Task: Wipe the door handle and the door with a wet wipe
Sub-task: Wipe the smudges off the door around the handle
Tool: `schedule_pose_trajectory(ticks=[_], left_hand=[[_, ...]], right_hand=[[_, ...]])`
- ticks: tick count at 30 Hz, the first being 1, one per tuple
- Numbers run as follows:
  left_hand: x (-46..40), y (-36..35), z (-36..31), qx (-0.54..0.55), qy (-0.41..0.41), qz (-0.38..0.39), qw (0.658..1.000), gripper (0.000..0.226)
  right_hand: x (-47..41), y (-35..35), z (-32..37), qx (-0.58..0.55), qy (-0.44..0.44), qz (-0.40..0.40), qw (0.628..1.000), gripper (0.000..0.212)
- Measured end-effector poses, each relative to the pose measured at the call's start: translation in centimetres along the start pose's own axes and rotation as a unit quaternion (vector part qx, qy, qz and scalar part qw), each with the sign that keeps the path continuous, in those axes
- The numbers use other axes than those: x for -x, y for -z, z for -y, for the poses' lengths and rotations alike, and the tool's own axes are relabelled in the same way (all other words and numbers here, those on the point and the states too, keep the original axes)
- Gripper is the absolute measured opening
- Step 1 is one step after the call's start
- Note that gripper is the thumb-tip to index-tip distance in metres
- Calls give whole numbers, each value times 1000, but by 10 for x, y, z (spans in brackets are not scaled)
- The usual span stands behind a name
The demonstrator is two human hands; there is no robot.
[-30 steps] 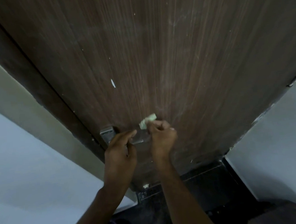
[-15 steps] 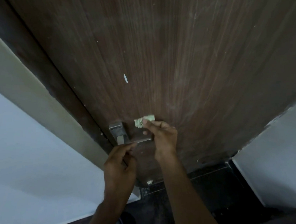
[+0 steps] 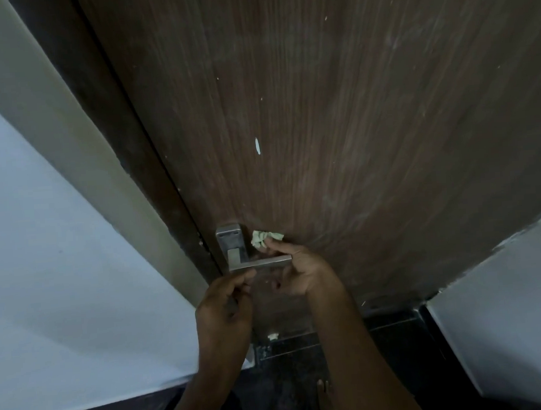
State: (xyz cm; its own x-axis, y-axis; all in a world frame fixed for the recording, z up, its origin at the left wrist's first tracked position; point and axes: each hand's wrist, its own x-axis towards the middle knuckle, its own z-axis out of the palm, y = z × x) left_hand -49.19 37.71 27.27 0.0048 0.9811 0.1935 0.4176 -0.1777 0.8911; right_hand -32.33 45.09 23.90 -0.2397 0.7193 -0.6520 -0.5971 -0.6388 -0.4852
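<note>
Two hands work at a brown door [image 3: 338,136]. Right hand [image 3: 299,267] pinches a crumpled wet wipe [image 3: 263,238] against it, beside the metal handle [image 3: 254,263]; left hand [image 3: 225,307], fingers loosely curled, touches the handle's underside.

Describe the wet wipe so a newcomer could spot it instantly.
Find the brown wooden door, then the metal lever handle near its left edge. Just right of the handle's square plate, the right hand pinches a small crumpled pale-green wet wipe, the only light wad there.

Dim, flat indoor light with soft focus throughout, and wide-angle distortion bowing the straight lines near the edges.
</note>
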Motion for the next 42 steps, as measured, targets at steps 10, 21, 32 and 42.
schedule_pose_trajectory(ticks=[10,21,32,42], left_hand=[[-2,9,10,-6,17,-21,1000,36],[7,4,19,2,56,21,998,34],[0,-14,4,4,16,73,997,37],[-5,-37,-10,11,81,163,983,34]], right_hand=[[-30,-1,-33,-144,34,1,989,12],[-38,11,-51,-99,12,-115,988,17],[-2,30,-26,24,251,-229,940,12],[35,67,22,26,385,-312,868,17]])
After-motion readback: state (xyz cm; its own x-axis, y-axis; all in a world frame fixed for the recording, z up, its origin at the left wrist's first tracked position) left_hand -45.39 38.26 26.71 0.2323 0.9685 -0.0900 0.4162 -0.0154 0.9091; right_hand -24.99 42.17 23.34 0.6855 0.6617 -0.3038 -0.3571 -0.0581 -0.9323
